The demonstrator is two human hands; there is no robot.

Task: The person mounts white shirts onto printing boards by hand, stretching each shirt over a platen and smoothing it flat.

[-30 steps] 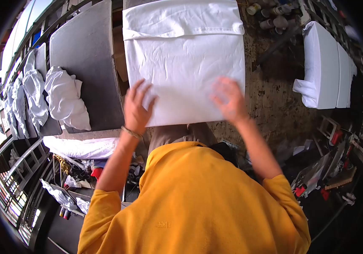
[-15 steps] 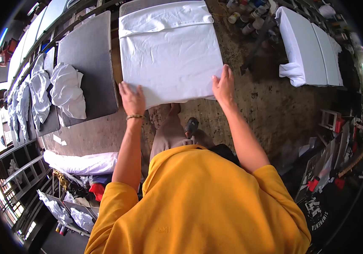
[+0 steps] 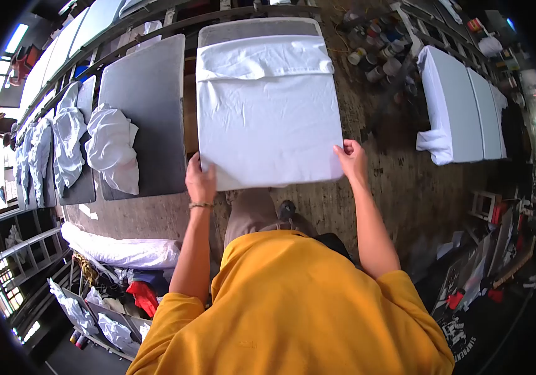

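A white T-shirt (image 3: 268,125) is stretched over a flat, round-cornered board (image 3: 261,27) right in front of me. Its far part is folded back in a loose band, and the board's grey end shows beyond. At the near left corner, my left hand (image 3: 201,184) grips the fabric at the edge, with the thumb on top and the fingers at the side. My right hand (image 3: 353,162) pinches the cloth at the right edge near the other corner, fingers curled. The underside of the shirt is hidden.
To the left, a dark bare board (image 3: 146,112) stands beside others with bunched white shirts (image 3: 111,147). White-covered boards (image 3: 461,106) are at the right. Jars (image 3: 374,72) crowd the far right, and a white roll (image 3: 121,247) lies at the lower left.
The board and shirt appear lower in view as the camera has tilted up. Both hands have gone from flatter, spread fingers to gripping the shirt's edges, and its near surface looks smoother.
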